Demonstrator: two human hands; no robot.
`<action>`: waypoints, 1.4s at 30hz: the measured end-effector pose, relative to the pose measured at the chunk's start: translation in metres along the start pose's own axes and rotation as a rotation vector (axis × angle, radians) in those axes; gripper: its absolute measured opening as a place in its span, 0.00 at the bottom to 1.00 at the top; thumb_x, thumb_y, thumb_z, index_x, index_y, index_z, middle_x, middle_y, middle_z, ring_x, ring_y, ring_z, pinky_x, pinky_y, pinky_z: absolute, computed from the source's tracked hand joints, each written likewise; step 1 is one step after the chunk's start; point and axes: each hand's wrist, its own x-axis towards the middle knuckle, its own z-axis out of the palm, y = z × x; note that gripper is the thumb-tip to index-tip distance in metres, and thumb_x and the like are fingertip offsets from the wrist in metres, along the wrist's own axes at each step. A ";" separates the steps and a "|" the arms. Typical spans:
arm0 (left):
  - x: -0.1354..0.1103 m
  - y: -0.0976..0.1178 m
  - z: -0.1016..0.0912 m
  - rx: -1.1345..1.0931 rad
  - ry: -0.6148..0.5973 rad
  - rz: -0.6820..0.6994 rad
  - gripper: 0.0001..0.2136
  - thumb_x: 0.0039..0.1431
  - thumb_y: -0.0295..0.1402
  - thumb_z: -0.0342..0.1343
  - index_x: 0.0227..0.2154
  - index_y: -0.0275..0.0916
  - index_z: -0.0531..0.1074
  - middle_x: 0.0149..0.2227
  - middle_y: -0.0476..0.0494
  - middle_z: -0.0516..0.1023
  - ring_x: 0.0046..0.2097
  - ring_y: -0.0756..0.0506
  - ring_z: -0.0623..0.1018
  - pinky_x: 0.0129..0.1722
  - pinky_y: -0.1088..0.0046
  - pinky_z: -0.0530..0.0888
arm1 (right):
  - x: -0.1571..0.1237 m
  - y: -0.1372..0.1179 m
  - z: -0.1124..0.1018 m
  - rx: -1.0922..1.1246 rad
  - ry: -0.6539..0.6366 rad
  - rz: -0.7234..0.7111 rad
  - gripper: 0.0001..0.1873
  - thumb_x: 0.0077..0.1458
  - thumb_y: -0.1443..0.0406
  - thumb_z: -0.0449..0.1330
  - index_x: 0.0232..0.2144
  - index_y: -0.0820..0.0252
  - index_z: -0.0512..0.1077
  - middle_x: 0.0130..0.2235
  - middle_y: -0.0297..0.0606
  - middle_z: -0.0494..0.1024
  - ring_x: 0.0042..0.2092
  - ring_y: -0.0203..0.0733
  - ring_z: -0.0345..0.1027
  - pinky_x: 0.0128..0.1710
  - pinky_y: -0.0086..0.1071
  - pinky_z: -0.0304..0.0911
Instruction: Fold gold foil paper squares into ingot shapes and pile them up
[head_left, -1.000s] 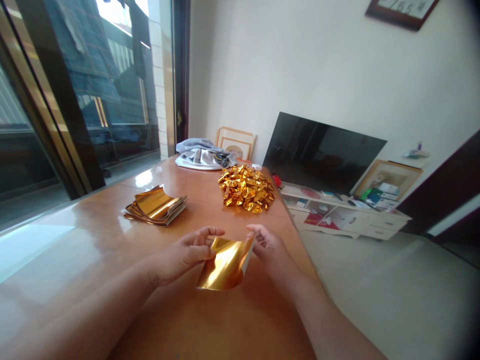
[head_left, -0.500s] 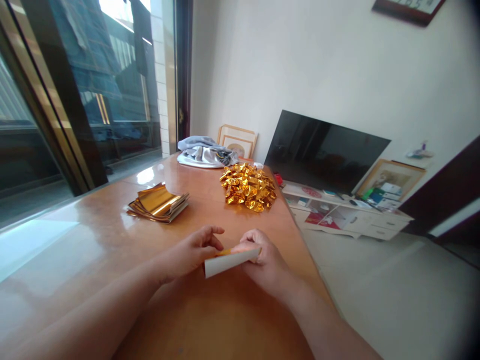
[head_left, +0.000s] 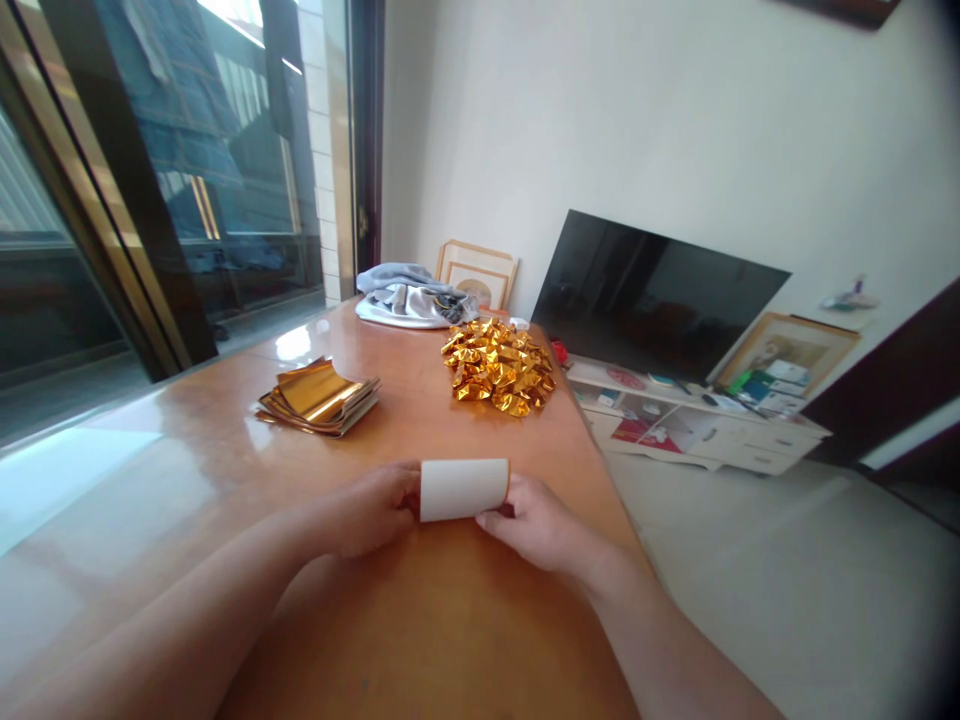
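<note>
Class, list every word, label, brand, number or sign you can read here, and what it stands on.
None can be read.
Round red mark on the white cabinet: too small and blurred.
Framed picture beside the television: any lettering is too small.
Paper: visible white side shows no lettering.

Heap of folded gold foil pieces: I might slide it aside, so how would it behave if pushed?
The gold foil heap would probably spread apart, as its pieces look loosely piled. Each is probably light and easily crushed, looking thin, creased and puffed.
</note>
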 end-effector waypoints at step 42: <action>0.013 -0.015 0.017 0.475 0.186 -0.371 0.16 0.59 0.46 0.50 0.24 0.41 0.69 0.29 0.46 0.76 0.30 0.46 0.72 0.27 0.70 0.55 | 0.014 0.015 0.021 -0.116 0.170 0.340 0.19 0.53 0.56 0.65 0.44 0.52 0.64 0.28 0.27 0.77 0.31 0.39 0.71 0.27 0.29 0.52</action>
